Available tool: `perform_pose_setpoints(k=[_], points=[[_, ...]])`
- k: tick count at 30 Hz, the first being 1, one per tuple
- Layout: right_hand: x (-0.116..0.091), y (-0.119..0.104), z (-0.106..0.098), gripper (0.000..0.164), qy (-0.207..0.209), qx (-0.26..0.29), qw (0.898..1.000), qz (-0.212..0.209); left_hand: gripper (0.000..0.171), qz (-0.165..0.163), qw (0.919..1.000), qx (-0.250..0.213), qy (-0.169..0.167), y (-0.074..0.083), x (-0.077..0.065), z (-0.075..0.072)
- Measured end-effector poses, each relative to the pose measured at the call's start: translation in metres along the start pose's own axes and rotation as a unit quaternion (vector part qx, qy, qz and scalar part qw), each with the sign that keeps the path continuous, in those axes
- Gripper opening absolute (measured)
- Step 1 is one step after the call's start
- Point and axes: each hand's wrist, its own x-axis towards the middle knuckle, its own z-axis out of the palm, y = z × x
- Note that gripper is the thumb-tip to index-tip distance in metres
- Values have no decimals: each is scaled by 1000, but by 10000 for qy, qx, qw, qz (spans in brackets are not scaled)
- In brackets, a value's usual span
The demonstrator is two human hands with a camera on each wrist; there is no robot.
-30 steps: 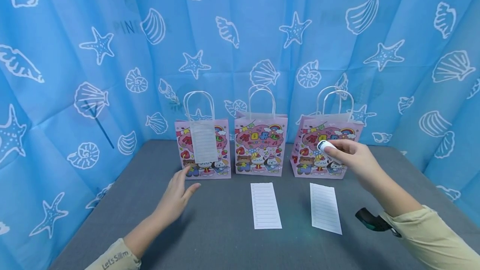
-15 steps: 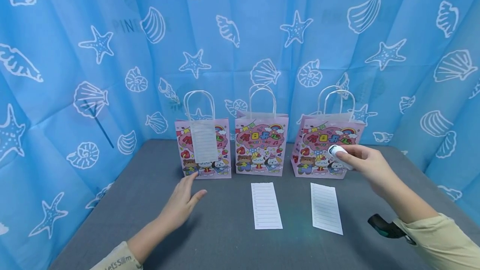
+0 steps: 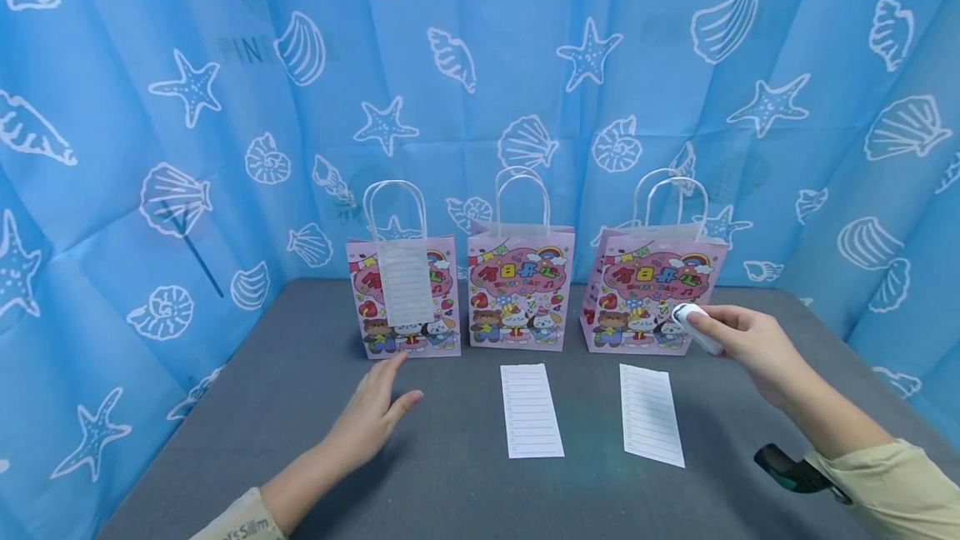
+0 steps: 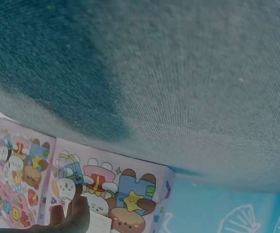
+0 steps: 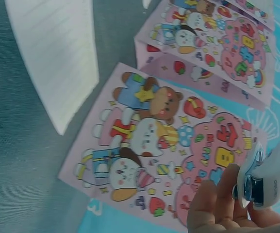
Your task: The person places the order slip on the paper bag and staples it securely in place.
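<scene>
My right hand [image 3: 757, 348] grips a small white stapler [image 3: 697, 329] in front of the right-hand pink gift bag [image 3: 637, 277]. In the right wrist view, the metal end of the stapler [image 5: 275, 177] shows beyond the fingers [image 5: 222, 204]. My left hand [image 3: 367, 423] is held out with thumb apart and holds nothing, its fingertips overlapping the bottom of the left-hand gift bag [image 3: 363, 273]. A lined paper slip [image 3: 406, 283] hangs over that bag's front, just below the handle.
A third gift bag [image 3: 517, 282] stands in the middle. Two lined slips lie on the grey tabletop [image 3: 450, 490], one slip [image 3: 531, 411] before the middle bag and another slip [image 3: 651, 415] before the right one. A blue shell-print curtain [image 3: 480, 65] hangs behind.
My right hand with the stapler has moved right and down, from the right bag's middle to its lower right. The left hand has shifted slightly right and down. Bags and slips stay put.
</scene>
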Motion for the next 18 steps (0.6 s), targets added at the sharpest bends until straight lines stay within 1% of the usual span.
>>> perform_pose_setpoints(k=[3, 8, 14, 18], points=[[-1, 5, -1, 73, -3, 26, 9998, 178, 67, 24, 10000, 1, -57, 1, 0, 2], [-2, 13, -4, 77, -39, 61, 9988, 477, 63, 63, 10000, 16, -49, 2, 0, 4], [-4, 23, -8, 78, -103, 75, 9970, 758, 64, 173, 9998, 103, -52, 3, 0, 7], [-4, 30, -10, 80, -197, 166, 9953, 932, 64, 152, 9997, 117, -133, 5, 1, 8]])
